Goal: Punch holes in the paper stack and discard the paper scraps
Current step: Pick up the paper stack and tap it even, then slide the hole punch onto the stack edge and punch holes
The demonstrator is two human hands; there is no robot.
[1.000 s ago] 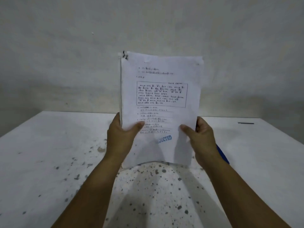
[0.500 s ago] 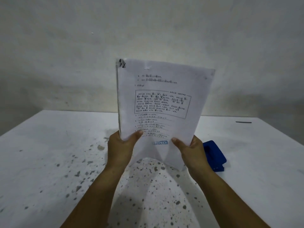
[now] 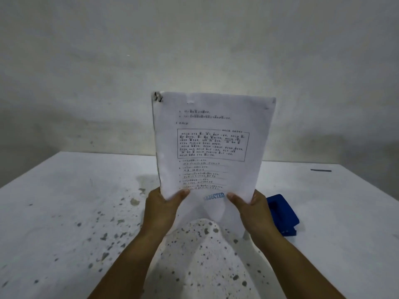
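Note:
I hold a white paper stack (image 3: 212, 143) upright in front of me, above the table. It carries printed text, a boxed paragraph and a blue "REJECTED" stamp near the bottom. A dark clip or staple marks its top left corner. My left hand (image 3: 160, 209) grips the lower left edge with the thumb on the front. My right hand (image 3: 252, 209) grips the lower right edge the same way. A blue hole punch (image 3: 282, 214) lies on the table just right of my right hand, partly hidden by it.
The white table (image 3: 64, 212) is speckled with dark spots in the middle and near me. A short dark strip (image 3: 320, 170) lies at the far right. A pale wall (image 3: 194, 50) rises right behind the table's far edge.
The paper stack has come lower and tilted a little clockwise, both hands still gripping its bottom edge. The blue hole punch, hidden behind my right hand before, now shows.

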